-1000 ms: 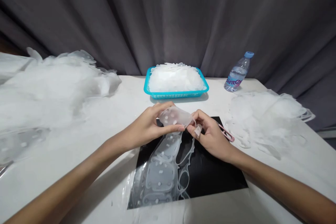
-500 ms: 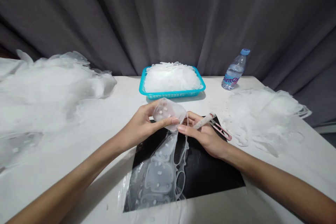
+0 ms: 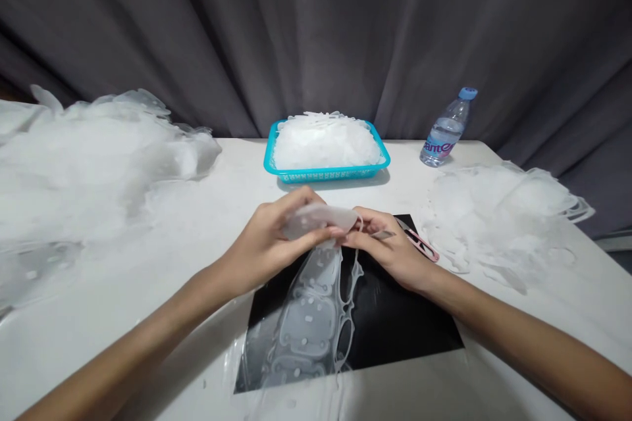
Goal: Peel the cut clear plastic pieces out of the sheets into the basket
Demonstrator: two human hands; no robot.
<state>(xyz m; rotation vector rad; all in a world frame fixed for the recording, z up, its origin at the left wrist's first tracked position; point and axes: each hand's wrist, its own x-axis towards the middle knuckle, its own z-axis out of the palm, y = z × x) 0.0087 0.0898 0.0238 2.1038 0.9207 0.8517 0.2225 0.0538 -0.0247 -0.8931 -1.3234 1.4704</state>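
Note:
My left hand is closed on the raised far end of a translucent, rubbery-looking moulded sheet, bending one rounded piece up between thumb and fingers. The sheet trails toward me over a black mat, its rounded panels dotted with small white spots. Close against the left fingertips, my right hand pinches the sheet's thin edging, which hangs down in open loops. A small, flat, greyish stick also lies across the right fingers; its kind is unclear. The exact contact between fingertips is partly hidden.
Behind the hands stands a turquoise basket heaped with whitish pieces. A water bottle is at the back right. Translucent piles lie left and right. A pink-handled tool rests by the right hand.
The raised piece was tilted up facing me and now lies flatter, edge-on. The stick in my right hand swung outward, then back lower. Both hands stay together at the sheet's end.

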